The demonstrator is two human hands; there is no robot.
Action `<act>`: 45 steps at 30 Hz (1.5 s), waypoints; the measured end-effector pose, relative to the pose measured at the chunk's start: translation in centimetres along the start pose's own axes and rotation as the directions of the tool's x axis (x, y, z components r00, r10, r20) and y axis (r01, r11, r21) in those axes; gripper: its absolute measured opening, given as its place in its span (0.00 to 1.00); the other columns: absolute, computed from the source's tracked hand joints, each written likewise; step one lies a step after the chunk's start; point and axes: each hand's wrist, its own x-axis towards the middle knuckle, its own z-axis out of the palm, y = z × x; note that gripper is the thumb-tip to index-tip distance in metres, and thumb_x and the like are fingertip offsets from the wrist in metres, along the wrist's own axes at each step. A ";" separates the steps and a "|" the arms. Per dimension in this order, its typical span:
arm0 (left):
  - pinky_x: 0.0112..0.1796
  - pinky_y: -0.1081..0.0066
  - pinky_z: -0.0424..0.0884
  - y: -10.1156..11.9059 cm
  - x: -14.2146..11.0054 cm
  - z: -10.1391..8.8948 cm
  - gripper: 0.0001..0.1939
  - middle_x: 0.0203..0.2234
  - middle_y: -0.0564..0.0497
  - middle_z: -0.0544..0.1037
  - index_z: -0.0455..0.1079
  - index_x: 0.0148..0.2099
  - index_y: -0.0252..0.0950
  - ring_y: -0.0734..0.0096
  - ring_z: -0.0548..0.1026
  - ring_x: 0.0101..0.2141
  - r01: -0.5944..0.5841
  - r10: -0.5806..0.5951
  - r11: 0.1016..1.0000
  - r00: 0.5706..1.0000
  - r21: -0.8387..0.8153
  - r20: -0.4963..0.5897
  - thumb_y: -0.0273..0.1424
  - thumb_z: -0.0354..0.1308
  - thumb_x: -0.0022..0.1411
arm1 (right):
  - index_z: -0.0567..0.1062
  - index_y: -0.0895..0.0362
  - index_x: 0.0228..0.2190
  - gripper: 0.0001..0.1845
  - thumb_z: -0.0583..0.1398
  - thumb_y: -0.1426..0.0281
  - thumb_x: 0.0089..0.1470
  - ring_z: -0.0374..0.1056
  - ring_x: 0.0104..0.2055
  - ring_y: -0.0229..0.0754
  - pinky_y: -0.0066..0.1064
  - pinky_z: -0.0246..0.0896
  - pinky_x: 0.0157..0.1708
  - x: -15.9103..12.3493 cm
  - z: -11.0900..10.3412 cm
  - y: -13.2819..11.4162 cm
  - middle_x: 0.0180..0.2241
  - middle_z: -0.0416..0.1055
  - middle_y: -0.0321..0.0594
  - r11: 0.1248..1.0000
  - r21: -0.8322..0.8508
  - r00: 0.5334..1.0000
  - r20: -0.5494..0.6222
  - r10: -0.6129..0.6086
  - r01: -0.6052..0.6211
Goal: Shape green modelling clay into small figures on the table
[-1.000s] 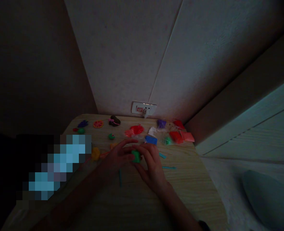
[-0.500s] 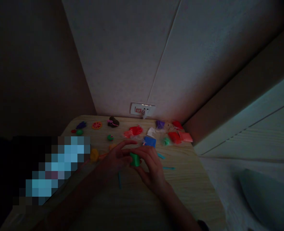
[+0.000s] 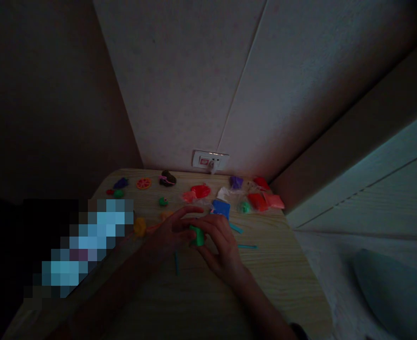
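A lump of green modelling clay [image 3: 198, 237] is held up above the table between my two hands. My right hand [image 3: 224, 243] has its fingers and thumb closed round the right side of the clay. From the left, my left hand [image 3: 171, 232] grips the clay's edge with its thumb and bent fingers, while one finger stretches out over the top. The far side of the clay is hidden. Below my left hand lies a thin blue tool [image 3: 176, 263]. Two more light-blue tools, one [image 3: 236, 228] partly behind my right hand and one [image 3: 247, 246] nearer, lie to its right.
Packets of clay, including blue [image 3: 221, 208], red [image 3: 258, 201] and purple [image 3: 236, 182], lie along the table's [image 3: 265, 288] back right. Small shaped pieces, such as an orange-rimmed disc [image 3: 144, 183] and a brown piece [image 3: 168, 178], sit back left. A blurred-out screen [image 3: 88, 243] stands left. A wall socket [image 3: 210, 160] is behind.
My hands stay round the green clay, which has turned and tilted slightly between my fingers. The whole view has shifted a little.
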 end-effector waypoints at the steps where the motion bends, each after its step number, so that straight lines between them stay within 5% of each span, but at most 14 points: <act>1: 0.27 0.80 0.67 0.1 0.0 0.0 0.26 0.29 0.55 0.81 0.72 0.48 0.39 0.76 0.76 0.27 0.005 -0.005 1.000 1.000 0.001 0.001 0.30 0.72 0.44 | 0.65 0.54 0.52 0.17 0.54 0.69 0.61 0.66 0.45 0.47 0.40 0.62 0.44 0.0 0.0 0.0 0.43 0.71 0.44 1.000 0.006 1.000 0.005 0.002 -0.002; 27: 0.29 0.77 0.66 0.0 -0.2 0.1 0.25 0.29 0.55 0.78 0.72 0.46 0.39 0.72 0.75 0.29 0.052 -0.052 0.996 0.999 0.074 -0.001 0.30 0.72 0.43 | 0.67 0.53 0.48 0.14 0.56 0.67 0.60 0.66 0.40 0.45 0.38 0.64 0.39 -0.2 0.1 -0.1 0.38 0.72 0.42 0.999 -0.025 0.999 -0.049 -0.022 0.021; 36: 0.36 0.73 0.68 -0.4 0.4 -1.1 0.28 0.32 0.54 0.75 0.69 0.49 0.40 0.70 0.72 0.35 -0.060 0.067 0.961 0.998 0.271 -0.017 0.36 0.71 0.46 | 0.66 0.55 0.48 0.14 0.56 0.70 0.59 0.65 0.42 0.46 0.40 0.63 0.41 0.1 0.3 0.1 0.41 0.70 0.43 0.996 -0.081 0.999 0.006 0.036 -0.035; 45: 0.37 0.74 0.69 0.1 0.2 -0.6 0.26 0.36 0.55 0.79 0.70 0.49 0.42 0.71 0.76 0.37 -0.027 0.040 0.983 0.997 0.181 -0.067 0.25 0.69 0.46 | 0.62 0.55 0.52 0.19 0.54 0.71 0.60 0.63 0.43 0.48 0.41 0.63 0.42 -0.1 0.5 0.3 0.42 0.68 0.45 0.995 -0.088 0.999 -0.021 0.045 -0.047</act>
